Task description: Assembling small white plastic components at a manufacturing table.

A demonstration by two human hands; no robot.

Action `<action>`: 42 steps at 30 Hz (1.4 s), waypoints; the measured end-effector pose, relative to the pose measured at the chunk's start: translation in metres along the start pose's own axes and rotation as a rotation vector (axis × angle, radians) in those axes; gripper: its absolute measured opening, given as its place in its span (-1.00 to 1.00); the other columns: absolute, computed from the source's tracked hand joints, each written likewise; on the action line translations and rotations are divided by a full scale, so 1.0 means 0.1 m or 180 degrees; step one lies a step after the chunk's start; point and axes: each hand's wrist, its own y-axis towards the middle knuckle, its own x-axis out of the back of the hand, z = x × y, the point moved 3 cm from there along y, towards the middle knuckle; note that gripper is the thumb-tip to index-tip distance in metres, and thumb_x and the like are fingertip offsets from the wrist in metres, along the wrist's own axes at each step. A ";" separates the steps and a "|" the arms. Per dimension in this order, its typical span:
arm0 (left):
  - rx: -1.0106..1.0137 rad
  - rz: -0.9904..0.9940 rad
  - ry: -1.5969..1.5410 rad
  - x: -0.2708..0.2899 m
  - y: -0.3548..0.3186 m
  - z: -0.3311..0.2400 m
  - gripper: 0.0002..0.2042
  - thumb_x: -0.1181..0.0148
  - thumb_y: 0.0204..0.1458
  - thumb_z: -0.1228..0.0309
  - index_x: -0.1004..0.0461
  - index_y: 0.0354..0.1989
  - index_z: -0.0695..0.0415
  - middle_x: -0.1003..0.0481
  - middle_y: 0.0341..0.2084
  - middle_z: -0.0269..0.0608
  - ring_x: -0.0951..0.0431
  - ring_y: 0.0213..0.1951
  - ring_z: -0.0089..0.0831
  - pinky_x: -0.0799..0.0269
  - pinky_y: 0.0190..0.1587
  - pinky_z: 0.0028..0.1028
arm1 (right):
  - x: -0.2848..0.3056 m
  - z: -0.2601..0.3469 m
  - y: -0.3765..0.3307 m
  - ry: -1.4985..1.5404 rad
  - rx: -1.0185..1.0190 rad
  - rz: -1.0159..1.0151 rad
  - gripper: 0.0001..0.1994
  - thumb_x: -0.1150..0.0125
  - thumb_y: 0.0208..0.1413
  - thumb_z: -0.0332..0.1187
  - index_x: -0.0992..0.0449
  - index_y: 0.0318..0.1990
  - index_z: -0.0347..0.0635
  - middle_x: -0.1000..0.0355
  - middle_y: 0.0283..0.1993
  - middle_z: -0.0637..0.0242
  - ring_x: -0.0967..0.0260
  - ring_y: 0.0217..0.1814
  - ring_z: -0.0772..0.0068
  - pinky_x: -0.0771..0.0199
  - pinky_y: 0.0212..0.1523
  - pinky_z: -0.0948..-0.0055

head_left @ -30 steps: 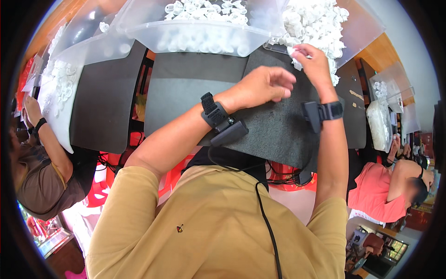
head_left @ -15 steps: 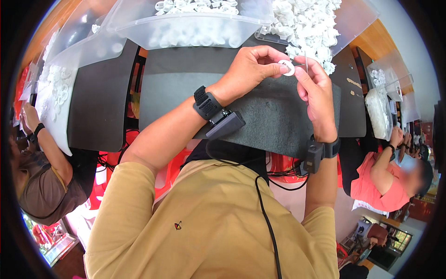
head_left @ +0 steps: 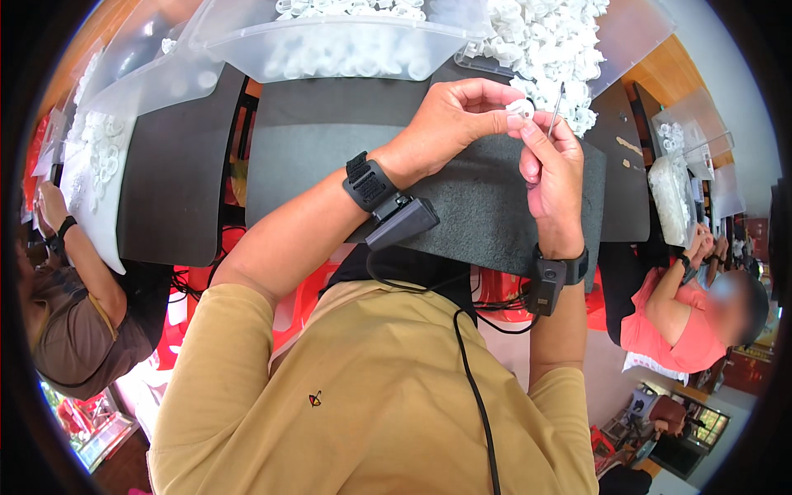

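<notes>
Over the far part of the dark table, my left hand (head_left: 454,124) is closed, its thumb and fingertips pinching a small white round plastic part (head_left: 523,107). Facing it, my right hand (head_left: 551,169) grips a thin metal rod-like tool (head_left: 558,103) that points up and away from me. The right thumb and index finger meet the lower right side of the white part. Fingers hide some of that part and the lower end of the tool.
Beyond my hands stand a translucent bin (head_left: 330,49) of white rings and a large heap of white plastic parts (head_left: 544,41). A dark mat (head_left: 495,206) lies below. Co-workers sit to the left (head_left: 91,322) and right (head_left: 676,305). A black cable (head_left: 466,355) runs down my front.
My right hand has moved slightly left, bringing its fingertips against the white part. The part has turned in my left fingers, and the metal tool now leans to the right.
</notes>
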 end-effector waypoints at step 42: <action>0.0102 -0.0100 0.0079 0.05 0.02 0.04 -0.70 -0.28 0.01 0.50 -0.47 -0.06 0.26 -0.53 -0.18 -0.23 -0.53 -0.18 -0.57 -0.47 -0.07 -0.56 | 0.03 0.29 -0.33 -0.3240 0.1536 -0.0214 -0.64 -0.02 0.08 -0.61 -0.56 -0.01 -0.02 -0.35 -0.49 0.26 -0.34 -0.48 0.42 -0.33 -0.38 0.47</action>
